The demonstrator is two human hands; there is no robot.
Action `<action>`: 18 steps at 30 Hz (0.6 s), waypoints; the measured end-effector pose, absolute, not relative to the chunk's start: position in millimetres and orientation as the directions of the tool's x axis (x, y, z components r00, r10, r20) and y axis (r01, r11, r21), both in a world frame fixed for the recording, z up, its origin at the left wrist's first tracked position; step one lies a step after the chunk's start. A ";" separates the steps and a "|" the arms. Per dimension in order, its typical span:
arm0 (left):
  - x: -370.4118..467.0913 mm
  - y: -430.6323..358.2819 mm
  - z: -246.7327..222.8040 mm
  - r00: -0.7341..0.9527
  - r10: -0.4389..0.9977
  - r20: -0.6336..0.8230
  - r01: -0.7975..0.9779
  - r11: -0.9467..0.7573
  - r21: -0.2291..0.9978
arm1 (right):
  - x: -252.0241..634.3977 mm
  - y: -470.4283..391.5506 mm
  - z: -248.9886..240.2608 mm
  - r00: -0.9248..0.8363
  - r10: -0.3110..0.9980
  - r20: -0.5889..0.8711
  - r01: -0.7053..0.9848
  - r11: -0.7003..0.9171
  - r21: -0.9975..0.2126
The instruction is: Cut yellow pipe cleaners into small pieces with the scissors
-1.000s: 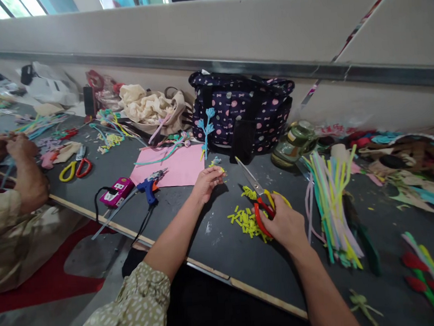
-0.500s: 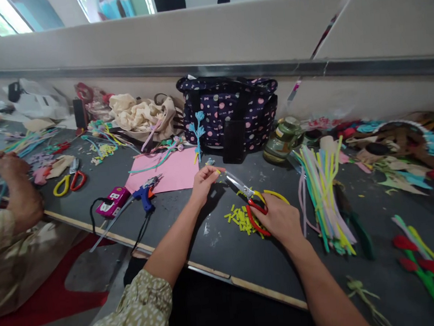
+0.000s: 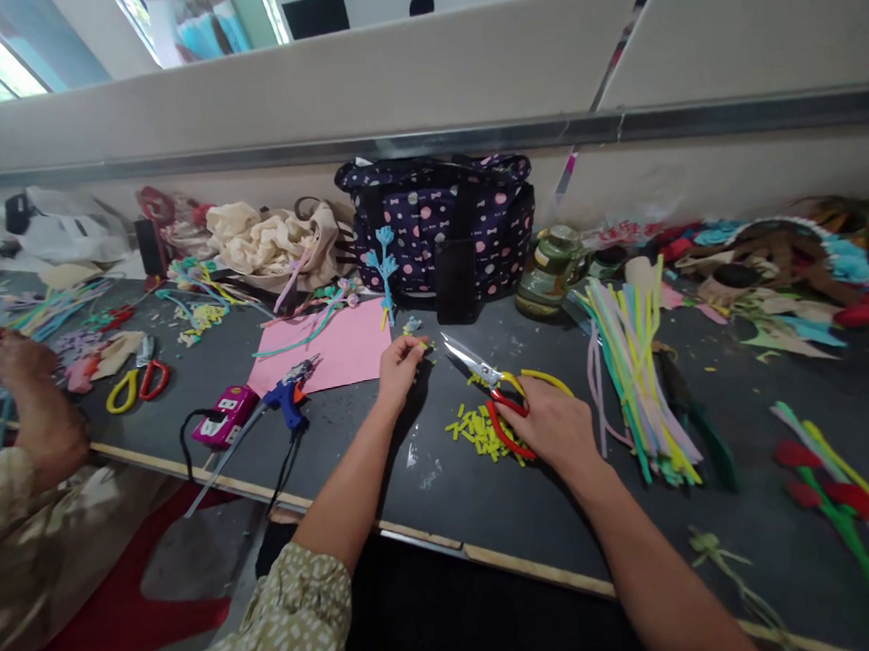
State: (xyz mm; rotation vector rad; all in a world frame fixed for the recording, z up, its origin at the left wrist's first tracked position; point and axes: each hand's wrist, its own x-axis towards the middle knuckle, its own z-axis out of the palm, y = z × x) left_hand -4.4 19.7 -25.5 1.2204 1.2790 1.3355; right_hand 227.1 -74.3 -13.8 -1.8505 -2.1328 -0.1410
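My right hand (image 3: pixel 558 418) is wrapped round the handles of a pair of scissors (image 3: pixel 479 365) with one red and one yellow loop. The blades are slightly apart and point toward my left hand (image 3: pixel 400 370). My left fingers are pinched on a small yellow piece (image 3: pixel 424 345), mostly hidden by the fingertips. Below the blades lies a heap of short yellow cut pieces (image 3: pixel 482 432) on the dark table. A light-blue flower stem (image 3: pixel 385 269) stands just beyond my left hand, near a pink sheet (image 3: pixel 331 354).
A glue gun (image 3: pixel 286 402) and a magenta power strip (image 3: pixel 225 417) lie to the left. A dotted bag (image 3: pixel 411 217), a phone (image 3: pixel 456 282) and a green jar (image 3: pixel 551 271) stand behind. Pastel fuzzy stems (image 3: pixel 638 370) lie right. A co-worker's hands (image 3: pixel 23 363) are far left.
The scissor blades have parted a little and come away from my left fingertips. The view has shifted slightly, and my left hand stays pinched.
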 end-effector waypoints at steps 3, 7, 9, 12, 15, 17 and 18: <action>-5.8 20.2 -25.5 -0.121 0.990 0.077 0.018 -0.075 0.997 | 229.4 -73.6 -14.6 -0.096 0.946 0.310 0.979 0.145 -0.140; -5.4 18.3 -22.8 -0.043 0.999 0.022 -0.029 -0.023 0.999 | 231.1 -72.1 -15.0 -0.067 0.944 0.323 0.982 0.119 -0.144; -4.4 16.7 -21.6 0.085 0.995 -0.043 -0.040 0.047 0.998 | 231.4 -71.6 -14.0 -0.051 0.941 0.334 0.981 0.110 -0.158; -2.2 15.3 -22.7 0.259 0.958 -0.127 -0.019 0.137 0.990 | 231.7 -71.5 -11.2 -0.028 0.941 0.336 0.978 0.095 -0.185; -1.5 17.5 -25.7 0.211 0.971 -0.110 0.003 0.112 0.994 | 232.3 -71.8 -9.1 -0.013 0.945 0.327 0.976 0.083 -0.199; -3.0 20.3 -25.9 0.084 0.996 -0.028 -0.030 0.031 0.999 | 232.7 -71.8 -9.1 -0.010 0.945 0.327 0.975 0.082 -0.206; -4.3 21.6 -25.1 0.020 1.000 0.014 -0.061 -0.013 0.998 | 232.8 -71.8 -9.3 -0.009 0.945 0.327 0.974 0.082 -0.210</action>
